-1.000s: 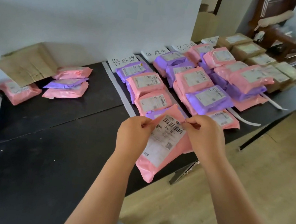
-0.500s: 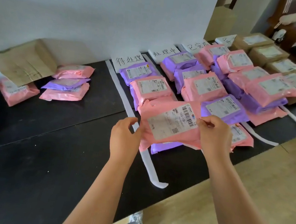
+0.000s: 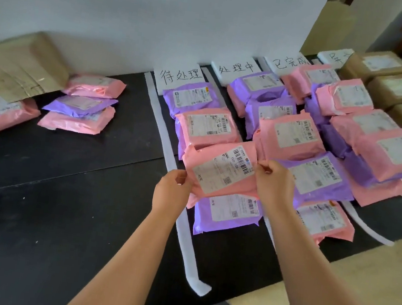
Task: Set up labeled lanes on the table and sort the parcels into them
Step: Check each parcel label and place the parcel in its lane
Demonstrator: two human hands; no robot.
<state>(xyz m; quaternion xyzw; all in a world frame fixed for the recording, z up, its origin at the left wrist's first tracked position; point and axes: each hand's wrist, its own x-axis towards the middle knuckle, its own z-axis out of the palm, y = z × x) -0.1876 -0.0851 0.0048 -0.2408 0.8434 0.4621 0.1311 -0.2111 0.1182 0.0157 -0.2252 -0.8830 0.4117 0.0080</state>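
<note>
Both hands hold one pink parcel (image 3: pixel 220 170) with a white barcode label, low over the leftmost lane. My left hand (image 3: pixel 172 190) pinches its near left corner; my right hand (image 3: pixel 274 181) grips its right edge. Under it lie a purple parcel (image 3: pixel 227 213) and, further back, a pink parcel (image 3: pixel 208 127). A handwritten paper sign (image 3: pixel 180 78) heads this lane. White strips (image 3: pixel 184 242) mark the lanes on the black table (image 3: pixel 45 221). Two more signs (image 3: pixel 235 68) (image 3: pixel 287 62) head the lanes to the right, which hold stacked pink and purple parcels.
At the table's back left lie unsorted parcels: pink (image 3: pixel 93 85), purple (image 3: pixel 80 105), pink (image 3: pixel 76 123), pink (image 3: pixel 6 110), beside a brown cardboard box (image 3: pixel 19 69). Brown boxes (image 3: pixel 399 87) fill the far right lane. Wooden floor (image 3: pixel 330 284) runs along the table's near edge.
The pink parcel, held upright near my body a second ago, has turned flat and moved forward over the leftmost lane, down onto the parcels there. Both hands kept hold of it.
</note>
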